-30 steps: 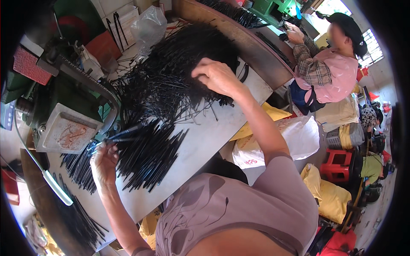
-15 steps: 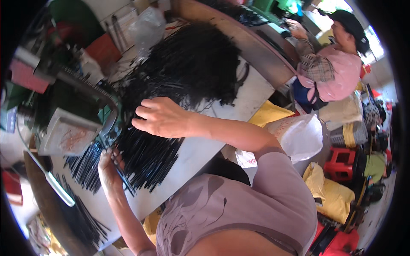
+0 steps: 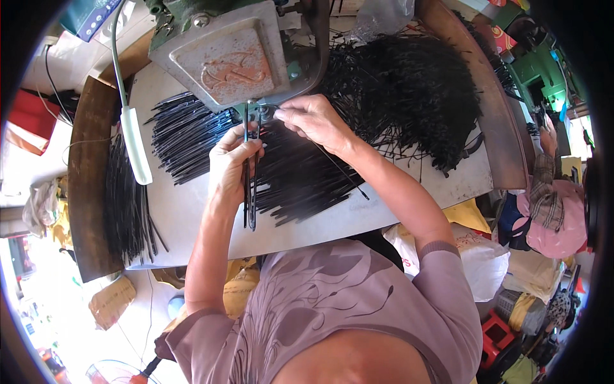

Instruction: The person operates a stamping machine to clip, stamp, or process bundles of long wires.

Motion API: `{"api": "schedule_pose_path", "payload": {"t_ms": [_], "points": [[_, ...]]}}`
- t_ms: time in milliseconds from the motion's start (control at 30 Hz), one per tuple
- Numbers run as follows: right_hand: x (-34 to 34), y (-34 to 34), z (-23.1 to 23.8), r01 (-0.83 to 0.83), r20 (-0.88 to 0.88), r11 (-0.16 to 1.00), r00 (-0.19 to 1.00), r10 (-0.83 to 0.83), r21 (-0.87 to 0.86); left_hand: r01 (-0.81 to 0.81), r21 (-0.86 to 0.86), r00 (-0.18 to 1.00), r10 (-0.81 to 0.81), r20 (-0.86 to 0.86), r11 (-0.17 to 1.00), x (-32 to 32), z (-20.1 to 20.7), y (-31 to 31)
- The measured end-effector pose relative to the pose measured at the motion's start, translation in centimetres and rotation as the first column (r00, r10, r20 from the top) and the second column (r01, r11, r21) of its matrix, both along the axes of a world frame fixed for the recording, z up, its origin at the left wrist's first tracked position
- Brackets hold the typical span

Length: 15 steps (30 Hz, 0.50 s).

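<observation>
My left hand is closed around a few long thin black strips, which hang down toward the table's near edge. Their upper ends reach the small green part under the machine's grey head. My right hand pinches close by at the machine's lower right side. A single black strip runs out from beneath that hand toward the near right, in line with its fingertips. Rows of black strips lie behind and between my hands, and a large tangled heap sits to the right.
The pale table has a raised wooden rim on the left. A lit white lamp tube hangs near more strips. A clear plastic bag lies at the back. At far right sits a person in pink; white sacks stand below the table.
My view has swung left, bringing the machine to the upper middle. My right hand has come to the machine beside the left, and a strip now trails from it. The left still grips its strips.
</observation>
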State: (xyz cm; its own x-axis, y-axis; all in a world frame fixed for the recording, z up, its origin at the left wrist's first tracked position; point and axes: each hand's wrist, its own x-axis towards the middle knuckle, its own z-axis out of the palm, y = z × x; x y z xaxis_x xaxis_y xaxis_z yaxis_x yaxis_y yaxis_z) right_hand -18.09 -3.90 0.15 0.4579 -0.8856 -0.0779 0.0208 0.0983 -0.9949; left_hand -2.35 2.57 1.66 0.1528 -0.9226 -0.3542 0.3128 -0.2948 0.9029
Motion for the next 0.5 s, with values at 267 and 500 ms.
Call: {"api": "schedule_pose_path", "payload": {"t_ms": [267, 500], "points": [[0.29, -0.07, 0.49, -0.036, 0.052, 0.997, 0.998, 0.032, 0.071, 0.019, -0.028, 1.0, -0.02, -0.022, 0.999, 0.29, -0.01, 0.34], [0.32, 0.07, 0.85, -0.059, 0.051, 0.998, 0.997, 0.058, 0.037, 0.025, -0.067, 1.0, -0.025, 0.006, 0.997, 0.01, -0.09, 0.57]]}}
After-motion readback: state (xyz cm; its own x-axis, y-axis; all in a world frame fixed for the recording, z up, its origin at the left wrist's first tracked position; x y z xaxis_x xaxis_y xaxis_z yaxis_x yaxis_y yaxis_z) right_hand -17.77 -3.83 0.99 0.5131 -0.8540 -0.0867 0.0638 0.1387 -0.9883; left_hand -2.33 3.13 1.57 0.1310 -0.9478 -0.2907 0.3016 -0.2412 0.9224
